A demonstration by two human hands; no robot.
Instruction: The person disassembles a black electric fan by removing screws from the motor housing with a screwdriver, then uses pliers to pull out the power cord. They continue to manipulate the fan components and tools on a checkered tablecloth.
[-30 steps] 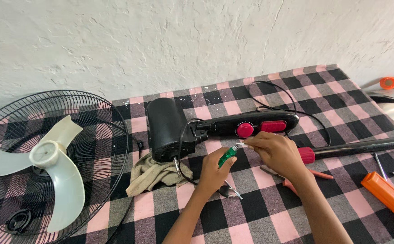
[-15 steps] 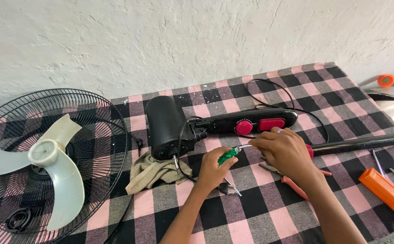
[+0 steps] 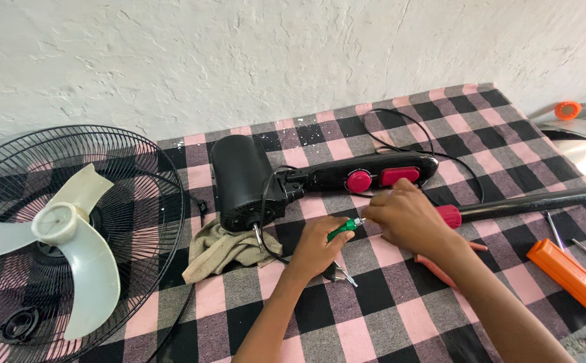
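Screwdriver, green handle: clamped in left hand; right hand pinches its tip. Motor far left; plug near, under left hand.

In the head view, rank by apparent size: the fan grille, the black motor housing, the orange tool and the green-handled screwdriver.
1. Fan grille, by far the largest.
2. Black motor housing.
3. Orange tool.
4. Green-handled screwdriver, smallest as seen, though the hands cover part of it.

Right hand now drawn back off the green-handled screwdriver, nearer the cloth's right edge; left hand gripping it, tilted slightly lower than before.
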